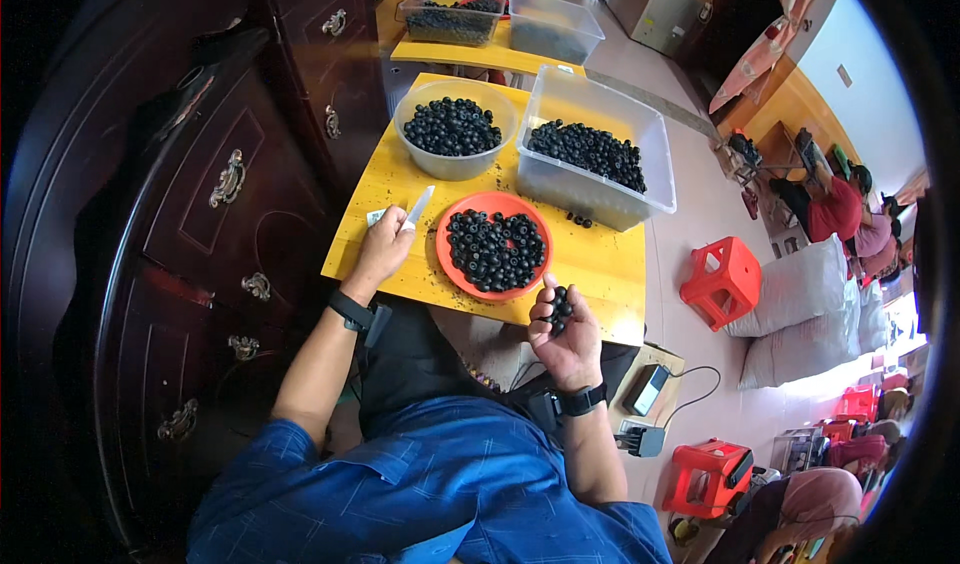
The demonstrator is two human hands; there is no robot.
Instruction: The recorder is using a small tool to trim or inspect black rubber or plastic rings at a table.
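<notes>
My left hand [380, 251] is closed round the handle of a small knife [423, 202], its pale blade pointing up and away. Cupped over the table's near right edge, my right hand [570, 352] holds several small black round beads [559, 310], palm up. Between the hands sits a shallow red plate [513, 200] heaped with the same beads, some showing a pale ring. Behind it stand a round clear tub [456, 168] and a rectangular clear bin [585, 196], both partly filled with beads.
Stray beads [579, 220] and dark crumbs lie on the yellow table [610, 274]. A dark wooden cabinet [200, 254] closes in the left side. Beyond is a second table with bins [555, 26] and a person. Rightward are red stools [722, 279], white sacks [800, 304] and other people.
</notes>
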